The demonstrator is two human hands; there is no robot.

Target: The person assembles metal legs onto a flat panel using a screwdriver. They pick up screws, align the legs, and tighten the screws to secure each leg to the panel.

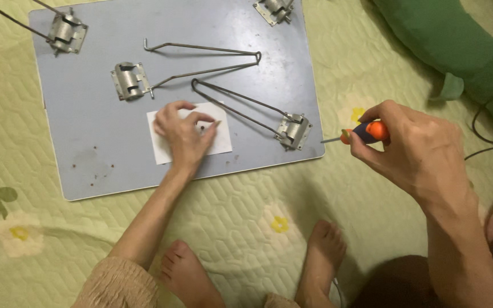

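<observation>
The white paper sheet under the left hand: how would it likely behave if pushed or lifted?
The white paper sheet looks thin and flat, so probably floppy and very light. On the smooth grey board it would likely slide easily; the left hand resting on it seems to pin it. Small dark bits near the fingertips might scatter.

a home floor: quilted floral mat [246,199], green cushion [457,40], bare feet [320,256].

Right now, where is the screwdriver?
In the head view, the screwdriver is on the right, held in the right hand over the green quilt, just off the grey board's lower right corner.
</observation>
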